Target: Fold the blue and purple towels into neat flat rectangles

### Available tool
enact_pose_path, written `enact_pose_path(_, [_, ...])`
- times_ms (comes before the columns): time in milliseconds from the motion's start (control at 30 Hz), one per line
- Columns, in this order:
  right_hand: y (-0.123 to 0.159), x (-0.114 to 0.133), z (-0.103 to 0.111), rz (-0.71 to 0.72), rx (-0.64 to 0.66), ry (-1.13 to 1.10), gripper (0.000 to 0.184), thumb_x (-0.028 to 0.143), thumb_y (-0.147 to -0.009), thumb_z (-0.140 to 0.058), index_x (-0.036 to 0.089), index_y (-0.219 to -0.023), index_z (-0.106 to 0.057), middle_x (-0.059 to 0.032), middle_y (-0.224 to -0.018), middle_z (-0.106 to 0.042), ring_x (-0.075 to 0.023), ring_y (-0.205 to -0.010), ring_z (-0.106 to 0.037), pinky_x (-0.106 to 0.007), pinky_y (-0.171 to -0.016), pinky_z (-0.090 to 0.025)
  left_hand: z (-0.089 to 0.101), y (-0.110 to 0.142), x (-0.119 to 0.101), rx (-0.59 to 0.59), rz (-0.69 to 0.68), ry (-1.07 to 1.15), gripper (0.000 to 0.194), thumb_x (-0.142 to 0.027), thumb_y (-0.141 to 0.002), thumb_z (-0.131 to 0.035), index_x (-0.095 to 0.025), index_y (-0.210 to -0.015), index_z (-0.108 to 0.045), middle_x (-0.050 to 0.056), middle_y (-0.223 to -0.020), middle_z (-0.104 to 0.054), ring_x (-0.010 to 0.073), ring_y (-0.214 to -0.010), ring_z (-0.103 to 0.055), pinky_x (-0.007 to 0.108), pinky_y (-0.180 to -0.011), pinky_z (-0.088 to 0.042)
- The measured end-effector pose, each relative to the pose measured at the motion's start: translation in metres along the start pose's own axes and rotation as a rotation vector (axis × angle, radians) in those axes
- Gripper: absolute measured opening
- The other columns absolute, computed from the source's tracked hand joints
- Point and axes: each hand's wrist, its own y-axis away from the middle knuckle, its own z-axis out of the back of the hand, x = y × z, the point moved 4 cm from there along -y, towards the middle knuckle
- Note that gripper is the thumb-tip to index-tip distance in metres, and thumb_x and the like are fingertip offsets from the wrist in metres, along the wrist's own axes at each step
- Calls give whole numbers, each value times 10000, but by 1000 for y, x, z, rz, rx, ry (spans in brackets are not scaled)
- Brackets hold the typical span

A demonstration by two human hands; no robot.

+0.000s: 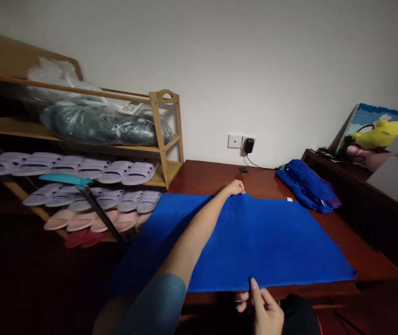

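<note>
A large blue cloth (282,242) with a stitched edge and a small white label lies spread flat over the dark red wooden table (199,174). Across it stretches my left arm, and my left hand (235,187) pinches the cloth's far edge near its middle. At the near edge, my right hand (267,309) grips the hem between thumb and fingers. A faint crease runs between the two hands. Part of the cloth at the left falls into shadow.
Folded blue and purple cloths (305,184) lie at the table's back right. A wooden rack (167,135) with several slippers (139,172) and plastic-wrapped bundles stands left. A turquoise-topped handle (67,178) leans before it. A black plug (249,145) sits in the wall socket.
</note>
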Motion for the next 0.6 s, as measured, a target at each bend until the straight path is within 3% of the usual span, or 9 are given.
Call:
enact_pose_path(233, [1,-1,21,236,-311,44,385,489,-537,-801,156,-619,-627,5,-581,-606,-127,-555,-562,-201,-531,-454,4,3,-7,213,-50,125,97,-90,-673,-613,-168,-720,-646,-10,-701,-647,99,-589,-542,190,-546,-409])
enact_pose_path(367, [5,-3,21,256,-325,-76,423,441,-602,-790,162,-860,-601,30,-554,-587,-102,-478,-537,-205,-493,-461,10,4,-11,332,-60,166,86,-151,-685,-611,-160,-741,-676,2,-666,-645,88,-515,-503,190,-486,-375])
enact_pose_path(467, [10,6,18,329,-319,-161,603,389,-626,-795,166,-1112,-515,40,-601,-622,-96,-494,-570,-210,-542,-498,14,6,-15,397,-80,173,128,-137,-689,-584,-137,-743,-700,34,-728,-675,96,-583,-552,187,-529,-407])
enact_pose_path(533, [14,14,16,336,-293,-101,686,421,-668,-762,140,-1230,-487,21,-617,-647,-99,-514,-588,-205,-556,-505,16,9,-17,435,-99,165,194,-107,-668,-575,-137,-795,-717,42,-781,-694,108,-664,-592,189,-597,-441])
enact_pose_path(600, [17,20,17,290,-275,14,667,484,-694,-722,116,-1222,-548,-16,-662,-681,-116,-559,-618,-196,-556,-505,19,12,-18,459,-122,142,279,-76,-635,-575,-151,-859,-725,31,-808,-703,115,-712,-610,197,-647,-458])
